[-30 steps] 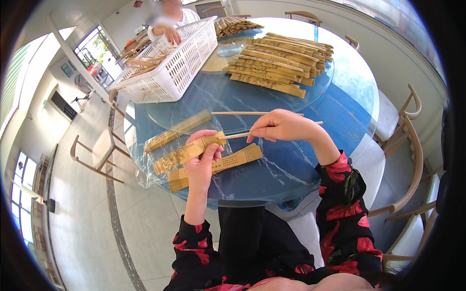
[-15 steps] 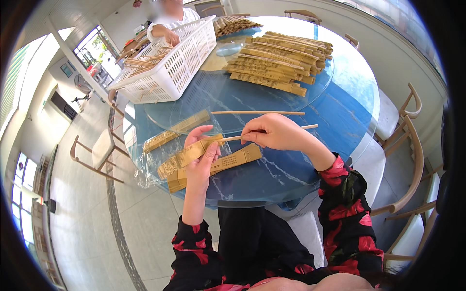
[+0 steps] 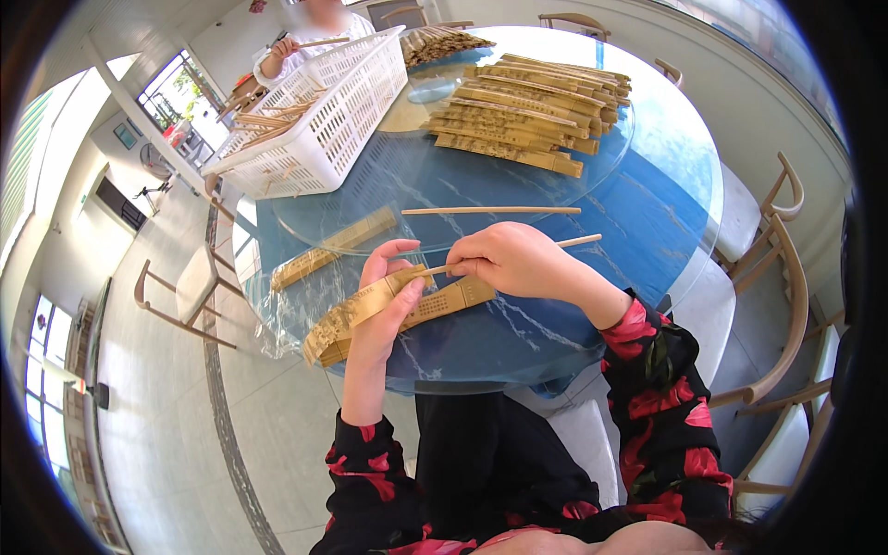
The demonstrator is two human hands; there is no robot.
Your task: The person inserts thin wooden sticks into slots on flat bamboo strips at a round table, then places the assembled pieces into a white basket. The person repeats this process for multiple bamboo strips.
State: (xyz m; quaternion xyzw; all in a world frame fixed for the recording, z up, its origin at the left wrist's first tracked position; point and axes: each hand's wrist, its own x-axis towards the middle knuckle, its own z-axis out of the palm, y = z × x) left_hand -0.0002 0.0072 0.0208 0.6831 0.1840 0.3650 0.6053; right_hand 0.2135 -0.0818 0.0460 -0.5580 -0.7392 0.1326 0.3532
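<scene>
A gold printed paper chopstick sleeve (image 3: 350,313) is pinched in my left hand (image 3: 375,333), thumb on its face, its near-left end curling down. My right hand (image 3: 518,261) grips a pale wooden chopstick (image 3: 581,240) close to its left end. That end meets the sleeve's upper right end; how far inside it reaches I cannot tell. More gold sleeves (image 3: 462,293) lie on the table beneath my left hand. A second chopstick (image 3: 490,211) rests on the glass just beyond my right hand.
Another gold sleeve bundle (image 3: 328,252) lies on clear plastic wrap (image 3: 277,324) at left. A white basket (image 3: 347,129) of chopsticks stands far left, with a person's hand (image 3: 280,51) behind it holding a stick. A large pile of gold sleeves (image 3: 527,111) sits on the round glass turntable.
My right hand has shifted slightly left with the chopstick, closer to my left hand. The sleeve now bends more. The other person's hand has risen from the basket with a stick.
</scene>
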